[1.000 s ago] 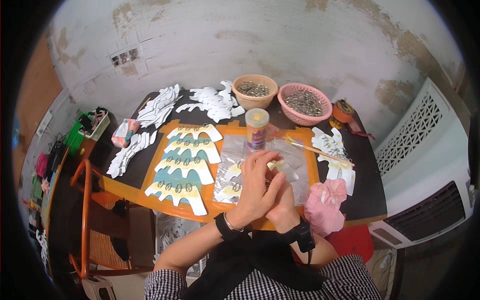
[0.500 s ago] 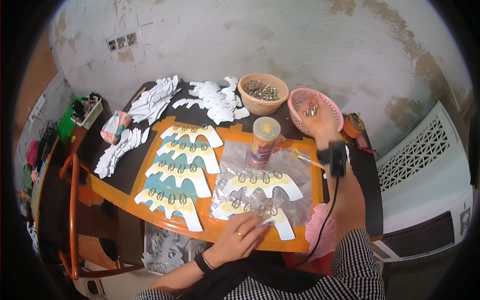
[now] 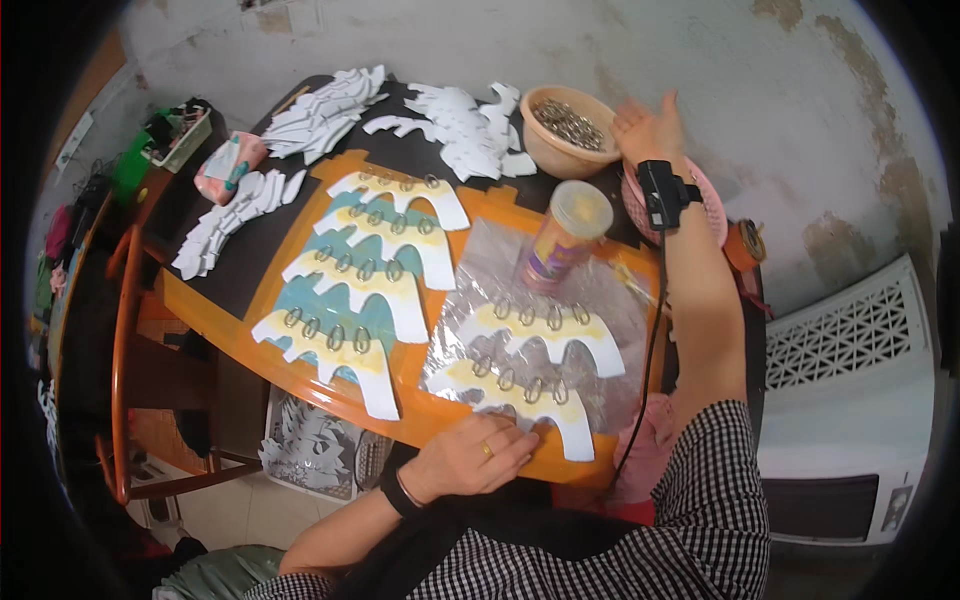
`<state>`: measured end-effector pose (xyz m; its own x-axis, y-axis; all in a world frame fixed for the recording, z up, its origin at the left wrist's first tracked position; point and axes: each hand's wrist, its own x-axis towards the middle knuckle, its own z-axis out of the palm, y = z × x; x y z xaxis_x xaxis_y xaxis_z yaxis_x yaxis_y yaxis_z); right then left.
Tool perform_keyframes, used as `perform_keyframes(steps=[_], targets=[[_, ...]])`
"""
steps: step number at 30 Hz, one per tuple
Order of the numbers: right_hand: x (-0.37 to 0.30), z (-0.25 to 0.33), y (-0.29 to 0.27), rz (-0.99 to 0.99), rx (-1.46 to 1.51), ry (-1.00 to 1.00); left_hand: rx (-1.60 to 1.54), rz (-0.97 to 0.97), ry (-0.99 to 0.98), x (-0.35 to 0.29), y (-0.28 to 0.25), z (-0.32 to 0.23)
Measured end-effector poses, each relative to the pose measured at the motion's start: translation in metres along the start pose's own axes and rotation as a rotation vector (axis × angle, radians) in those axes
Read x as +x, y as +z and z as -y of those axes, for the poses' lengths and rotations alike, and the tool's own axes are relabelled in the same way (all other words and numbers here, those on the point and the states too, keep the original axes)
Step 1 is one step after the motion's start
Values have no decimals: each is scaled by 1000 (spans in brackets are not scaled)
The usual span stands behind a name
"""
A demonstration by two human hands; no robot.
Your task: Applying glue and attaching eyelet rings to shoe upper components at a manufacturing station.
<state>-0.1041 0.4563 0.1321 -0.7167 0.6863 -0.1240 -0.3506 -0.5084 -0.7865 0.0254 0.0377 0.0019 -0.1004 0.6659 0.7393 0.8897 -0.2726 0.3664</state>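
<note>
My right hand (image 3: 650, 128) reaches over the far right of the table with fingers spread and thumb raised, between a beige bowl (image 3: 555, 160) of small metal pieces and a pink basket (image 3: 715, 205). Nothing shows in it. My left hand (image 3: 475, 455) rests at the table's front edge, fingers outstretched, next to the nearest white arched cut-out (image 3: 575, 430). Another such cut-out (image 3: 600, 350) lies behind it on a clear plastic sheet (image 3: 480, 260). Both are yellow along the middle, with several oval metal rings. A clear-lidded jar (image 3: 565, 240) stands behind them.
More ringed cut-outs (image 3: 380, 385) lie in a column on a blue-green patch to the left. Stacks of plain white pieces (image 3: 325, 115) and a soft pink pack (image 3: 230, 165) sit farther back. A tape roll (image 3: 743, 245) is at right; an orange-framed chair (image 3: 125, 380) stands left.
My right hand has moved from inside the pink basket to beside the beige bowl, and its fingers have spread. My left hand has drawn back slightly from the nearest cut-out. The view has shifted.
</note>
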Motion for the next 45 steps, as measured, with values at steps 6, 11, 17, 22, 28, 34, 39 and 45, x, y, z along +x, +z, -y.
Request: perform_keyframes(steps=[6,11,17,22,28,34,39,45], targets=[[-145,76,-36,306,-63,-107,6,109,13,0,-7,-4],[-267,65,-139,397,-77,-387,-18,134,37,2,-3,-8],[-389,0,-167,-89,-226,-347,52,104,-36,0,3,-15],[-417,-36,-182,-267,-1472,-637,96,46,-74,-2,13,-21],[-408,-56,-207,-182,-1496,-683,-157,167,28,38,60,-86],[-411,-57,-235,-207,-1225,-644,-105,248,13,53,125,-103],[-429,-68,-247,-176,-879,-555,-358,298,-20,37,134,-95],[-455,-80,-211,-269,-526,-611,-604,88,-310,41,138,-129]])
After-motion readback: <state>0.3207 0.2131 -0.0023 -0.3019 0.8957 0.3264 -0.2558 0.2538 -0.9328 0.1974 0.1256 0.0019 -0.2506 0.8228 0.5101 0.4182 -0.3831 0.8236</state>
